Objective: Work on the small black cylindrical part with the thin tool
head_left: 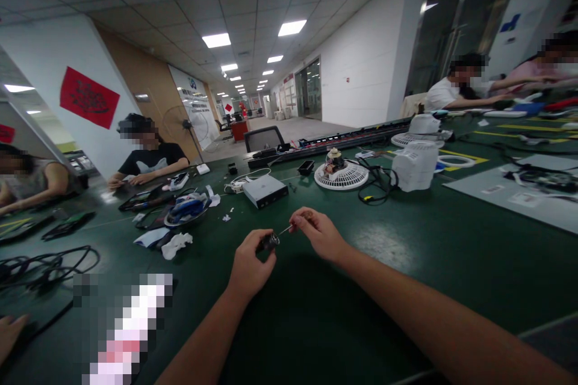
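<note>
My left hand (pixel 253 261) grips a small dark cylindrical part (pixel 270 242) between thumb and fingers, its round end turned toward the right. Just beside it, my right hand (pixel 318 233) pinches a thin metal shaft (pixel 285 230) that slants down to that end. The handle end of the shaft is mostly covered by my fingers, so I cannot tell its exact kind. Whether the tip touches the part is too small to make out. Both hands are held above the green table (pixel 307 313).
Beyond my hands are a grey metal drive box (pixel 265 192), a white round fan grille with a motor (pixel 342 173), a small black tray (pixel 306 167) and a white housing (pixel 414 166). Blue-and-white scraps (pixel 187 207) and black cables (pixel 45 267) lie left. Several people sit around the table.
</note>
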Demonstrator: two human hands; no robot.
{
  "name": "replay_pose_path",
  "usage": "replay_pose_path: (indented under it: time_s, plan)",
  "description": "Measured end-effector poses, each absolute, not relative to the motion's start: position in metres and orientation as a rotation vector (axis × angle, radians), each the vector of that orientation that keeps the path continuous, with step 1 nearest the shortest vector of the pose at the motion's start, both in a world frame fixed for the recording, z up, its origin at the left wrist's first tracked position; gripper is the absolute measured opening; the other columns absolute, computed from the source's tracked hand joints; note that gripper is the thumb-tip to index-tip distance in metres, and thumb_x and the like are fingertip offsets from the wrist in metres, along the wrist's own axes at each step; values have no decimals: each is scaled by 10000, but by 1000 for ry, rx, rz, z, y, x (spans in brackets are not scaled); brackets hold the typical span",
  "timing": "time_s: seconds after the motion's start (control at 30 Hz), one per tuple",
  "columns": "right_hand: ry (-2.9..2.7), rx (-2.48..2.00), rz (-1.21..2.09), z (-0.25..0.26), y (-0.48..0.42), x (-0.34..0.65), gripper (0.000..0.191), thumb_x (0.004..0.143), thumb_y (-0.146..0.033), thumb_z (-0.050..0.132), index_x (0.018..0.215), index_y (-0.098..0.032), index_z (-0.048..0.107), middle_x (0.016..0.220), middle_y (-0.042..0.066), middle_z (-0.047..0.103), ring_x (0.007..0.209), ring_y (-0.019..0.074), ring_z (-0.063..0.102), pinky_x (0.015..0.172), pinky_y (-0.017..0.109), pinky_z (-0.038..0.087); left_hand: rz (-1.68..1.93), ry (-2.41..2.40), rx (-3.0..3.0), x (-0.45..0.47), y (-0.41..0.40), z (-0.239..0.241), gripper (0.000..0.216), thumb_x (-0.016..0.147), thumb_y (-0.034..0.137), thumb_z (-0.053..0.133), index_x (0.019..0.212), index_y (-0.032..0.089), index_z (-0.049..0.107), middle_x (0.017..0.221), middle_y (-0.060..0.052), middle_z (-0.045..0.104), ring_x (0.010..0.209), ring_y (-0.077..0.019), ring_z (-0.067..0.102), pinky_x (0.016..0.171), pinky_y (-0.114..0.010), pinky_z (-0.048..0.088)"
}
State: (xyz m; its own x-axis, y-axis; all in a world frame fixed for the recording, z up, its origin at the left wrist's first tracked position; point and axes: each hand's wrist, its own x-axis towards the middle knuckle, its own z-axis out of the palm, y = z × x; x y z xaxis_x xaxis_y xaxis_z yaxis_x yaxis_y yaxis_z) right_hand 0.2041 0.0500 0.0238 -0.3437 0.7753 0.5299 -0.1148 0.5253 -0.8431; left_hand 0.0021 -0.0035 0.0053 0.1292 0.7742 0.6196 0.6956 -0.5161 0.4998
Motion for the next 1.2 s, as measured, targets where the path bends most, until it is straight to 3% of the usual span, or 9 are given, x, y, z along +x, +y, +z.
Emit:
replay_pose_path:
  time_s: [0.73,0.9,1.07,1.13,1.2]
  plan:
    - [-1778,-596,996,21,48,206,307,965,-464,513,916,-181,623,797,38,681,753,180,646,728,308,493,1315,1507,2282,4,-5,8,408,736,50,617,1116,197,639,1023,-59,689,927,-215,671,812,-369,561]
    - [-1766,-682,484,31,46,212,270,997,-342,442,801,-201,562,842,57,599,821,195,580,776,326,457,1333,1587,2265,1,-3,4,422,725,30,610,1110,203,638,1029,-55,685,940,-222,667,835,-389,556]
    - [-2009,-958,93,39,59,229,135,950,-189,460,894,-199,583,880,75,620,857,218,566,775,335,453,1298,1616,2255,-1,-2,3,424,725,21,623,1104,208,646,1045,-55,685,953,-227,667,848,-407,555]
    - [-2113,-1199,-42,37,66,239,97,902,-234,571,832,-197,628,840,86,651,862,242,583,767,350,455,1281,1619,2256,-1,-3,3,427,725,20,628,1107,211,648,1051,-55,687,959,-230,668,856,-416,555]
    - [-2167,-1471,-39,32,73,250,265,827,-433,690,733,-189,643,736,100,653,801,265,613,702,353,463,1274,1624,2253,-1,-3,4,421,726,25,633,1103,214,652,1050,-56,687,958,-237,669,853,-424,558]
